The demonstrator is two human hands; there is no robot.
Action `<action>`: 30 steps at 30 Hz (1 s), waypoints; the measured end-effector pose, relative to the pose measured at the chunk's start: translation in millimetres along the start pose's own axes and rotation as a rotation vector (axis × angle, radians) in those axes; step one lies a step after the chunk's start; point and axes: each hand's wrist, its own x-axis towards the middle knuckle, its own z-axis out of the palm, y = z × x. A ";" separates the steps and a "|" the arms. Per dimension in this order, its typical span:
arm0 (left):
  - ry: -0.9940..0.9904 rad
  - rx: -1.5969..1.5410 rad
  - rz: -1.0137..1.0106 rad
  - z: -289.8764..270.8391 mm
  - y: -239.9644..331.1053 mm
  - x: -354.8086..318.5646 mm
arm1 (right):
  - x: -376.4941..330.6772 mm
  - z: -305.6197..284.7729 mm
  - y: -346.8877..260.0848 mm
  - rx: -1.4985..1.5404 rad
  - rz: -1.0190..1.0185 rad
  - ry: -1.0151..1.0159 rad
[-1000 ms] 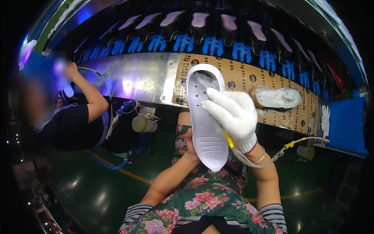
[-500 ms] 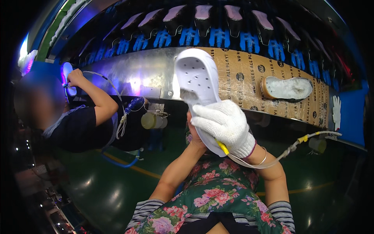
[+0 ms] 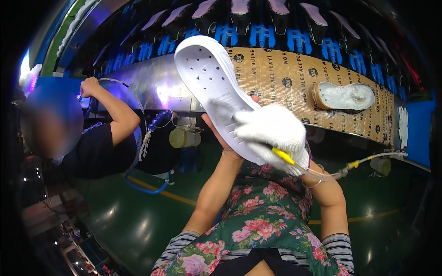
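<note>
A white shoe sole (image 3: 209, 83) with small holes is held up in front of me, tilted with its toe toward the upper left. My left hand (image 3: 223, 140), bare, grips it from underneath at the heel end. My right hand (image 3: 271, 131), in a white glove, presses on the sole's upper face and holds a thin yellow-tipped tool (image 3: 283, 155) joined to a clear hose (image 3: 350, 168). The tool's tip is hidden behind the glove.
A cardboard-covered conveyor (image 3: 285, 78) runs behind, carrying another sole (image 3: 345, 96). Above it is a row of blue holders with shoe lasts (image 3: 258, 32). A co-worker in a dark shirt (image 3: 106, 147) works at the left with a raised hand (image 3: 90, 85). Green floor lies below.
The sole has swung from hanging downward to pointing up and left. My gloved right hand has slid toward its heel end, and the view has shifted slightly.
</note>
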 end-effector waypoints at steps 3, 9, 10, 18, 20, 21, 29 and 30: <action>-0.080 0.091 -0.088 -6.8 9.6 10.1 | 0.0 4.1 -3.9 -0.092 -0.096 -0.112; -0.196 -0.031 -0.097 1.0 18.2 12.2 | -0.7 -0.8 -2.9 0.223 -0.086 -0.138; -0.250 -0.069 -0.091 3.2 15.1 19.3 | -7.7 6.4 2.6 0.163 -0.044 -0.082; -0.300 0.013 -0.313 -1.1 42.3 28.7 | -13.6 -3.1 -2.7 0.373 0.030 -0.273; -0.401 -0.082 -0.303 8.6 39.0 30.9 | -12.8 -4.4 5.5 0.213 0.073 -0.160; -0.369 -0.037 -0.354 8.1 41.7 34.6 | -14.2 0.3 4.0 0.100 -0.004 -0.144; -0.468 0.093 -0.427 19.6 52.1 56.8 | -18.7 -3.5 -12.4 0.368 0.165 -0.221; -0.448 0.141 -0.436 24.0 52.8 57.2 | -12.0 -8.3 -11.5 0.245 0.179 -0.184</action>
